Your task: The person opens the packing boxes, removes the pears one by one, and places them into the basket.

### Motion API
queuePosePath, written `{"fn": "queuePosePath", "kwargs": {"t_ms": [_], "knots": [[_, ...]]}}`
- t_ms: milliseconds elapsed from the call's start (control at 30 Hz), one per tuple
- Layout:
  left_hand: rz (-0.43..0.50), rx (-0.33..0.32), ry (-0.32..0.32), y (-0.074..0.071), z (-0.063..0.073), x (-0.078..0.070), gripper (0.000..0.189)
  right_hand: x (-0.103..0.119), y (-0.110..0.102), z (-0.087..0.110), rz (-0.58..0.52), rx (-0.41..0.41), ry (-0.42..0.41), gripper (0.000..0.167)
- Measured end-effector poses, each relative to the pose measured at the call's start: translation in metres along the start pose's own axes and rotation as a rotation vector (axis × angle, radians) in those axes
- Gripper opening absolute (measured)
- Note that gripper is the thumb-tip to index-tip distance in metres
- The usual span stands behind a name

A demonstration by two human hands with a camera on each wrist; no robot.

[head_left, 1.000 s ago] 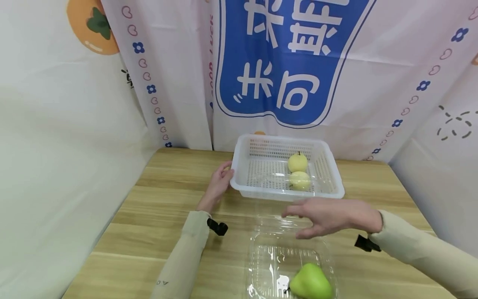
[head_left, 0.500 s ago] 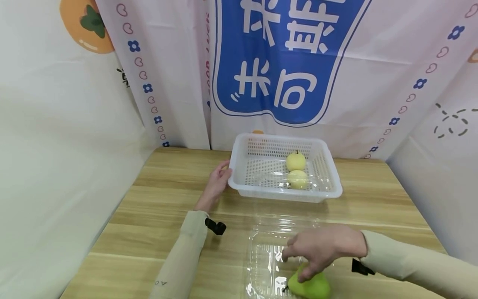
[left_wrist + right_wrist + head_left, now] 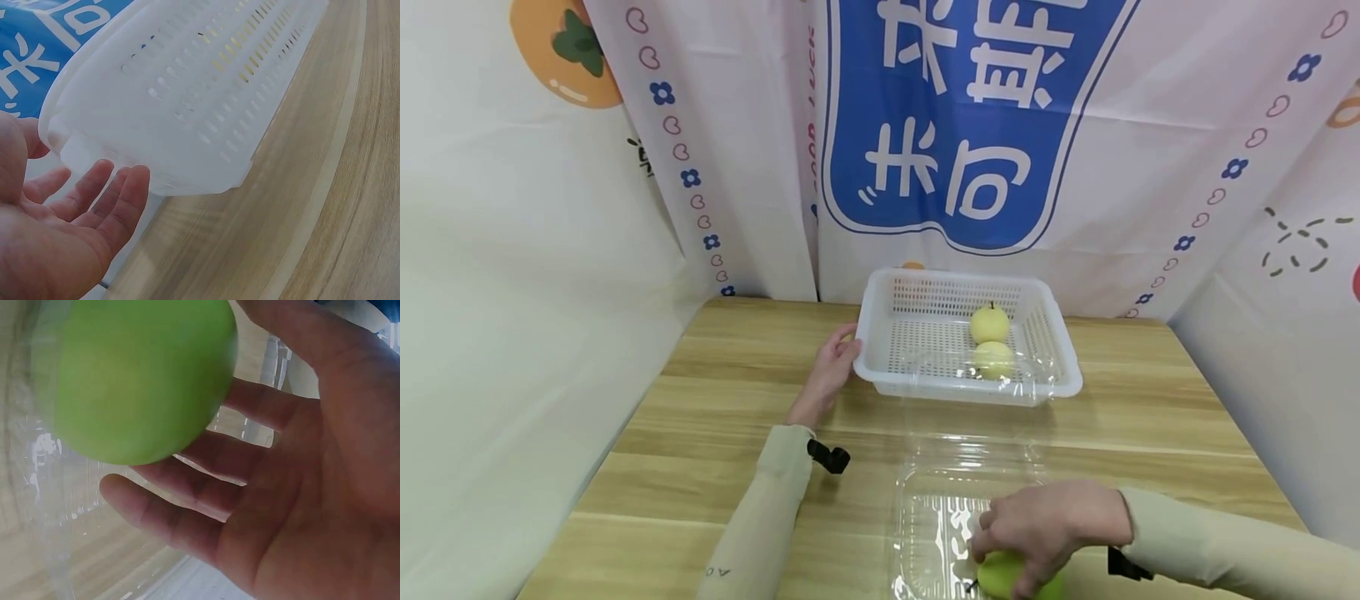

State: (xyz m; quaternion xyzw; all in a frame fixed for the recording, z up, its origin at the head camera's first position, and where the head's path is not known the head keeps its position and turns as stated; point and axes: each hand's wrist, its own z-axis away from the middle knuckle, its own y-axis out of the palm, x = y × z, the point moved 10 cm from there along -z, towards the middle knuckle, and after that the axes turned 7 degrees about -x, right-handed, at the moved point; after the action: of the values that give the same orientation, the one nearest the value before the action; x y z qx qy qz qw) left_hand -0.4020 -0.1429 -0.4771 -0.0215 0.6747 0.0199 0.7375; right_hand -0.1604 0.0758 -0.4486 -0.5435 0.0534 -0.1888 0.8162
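At the left end of the white plastic basket (image 3: 874, 385), my left hand (image 3: 829, 372) holds the rim. In the left wrist view the thumb of that hand (image 3: 69, 219) is at the rim and the fingers lie under it. Two pale yellow pears (image 3: 989, 324) sit inside the basket, toward its right. Nearer me, my right hand (image 3: 1048, 527) grips a green pear (image 3: 1000, 573) in the clear plastic clamshell box (image 3: 917, 533). Its fingers curl round the green pear (image 3: 144, 381) in the right wrist view. The hand covers part of the fruit.
The clear lid (image 3: 977, 417) stands raised from the box's far edge, in front of the basket. A wooden table (image 3: 722, 400) lies beneath everything. A printed cloth (image 3: 760, 167) hangs behind the basket, with white cloth walls at both sides.
My right hand has come down toward me from above the lid and taken hold of the green pear. The left hand stays at the basket. The whole view has shifted slightly.
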Motion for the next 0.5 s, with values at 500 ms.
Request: {"fn": "queuePosePath", "kwargs": {"t_ms": [500], "knots": [[0.008,0.002,-0.009,-0.0002,0.0001,-0.0001,0.040,0.0072,0.0110,-0.0062,0.096,0.020,-0.049,0.047]]}}
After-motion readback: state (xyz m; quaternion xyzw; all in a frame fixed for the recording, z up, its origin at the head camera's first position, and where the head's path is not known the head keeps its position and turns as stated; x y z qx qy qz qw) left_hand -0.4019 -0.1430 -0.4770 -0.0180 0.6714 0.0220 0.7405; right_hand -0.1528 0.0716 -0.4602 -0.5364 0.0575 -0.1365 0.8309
